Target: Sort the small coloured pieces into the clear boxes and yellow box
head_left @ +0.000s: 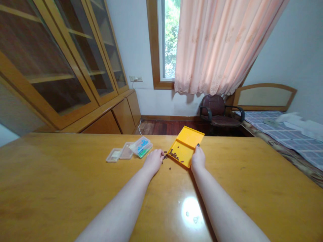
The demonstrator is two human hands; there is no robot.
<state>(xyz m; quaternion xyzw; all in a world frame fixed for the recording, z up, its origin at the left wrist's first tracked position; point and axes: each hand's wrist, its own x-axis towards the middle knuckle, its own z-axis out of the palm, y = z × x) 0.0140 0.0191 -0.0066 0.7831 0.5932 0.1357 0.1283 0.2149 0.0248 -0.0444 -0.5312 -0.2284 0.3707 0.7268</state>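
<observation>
Beyond the yellow case (pixel 186 153) rises a pale wall (pixel 131 40), with a tall glass-doored cabinet (pixel 63 50) to the case's left, a pink curtain (pixel 222 47) behind it drawn partly over a window (pixel 170 43), and a bed (pixel 280 126) and dark red armchair (pixel 215 112) off to its right. Under the case spreads a broad, glossy wooden table (pixel 101 195); its far edge runs just behind the case, the open lid overlapping that edge in view, while wide stretches of tabletop extend to either side of the case and toward the person. Left of the case sit a clear plastic box (pixel 141 147) with blue and green bits and two flat, clear containers. At the case's right side, the right hand (pixel 198 158) is clamped on its edge. Just left of the case, the left hand (pixel 153 160) rests low with fingers curled, near or touching loose dark pieces (pixel 166 156); whether it pinches one, I cannot tell. More dark pieces lie inside the case, mostly toward its left side.
</observation>
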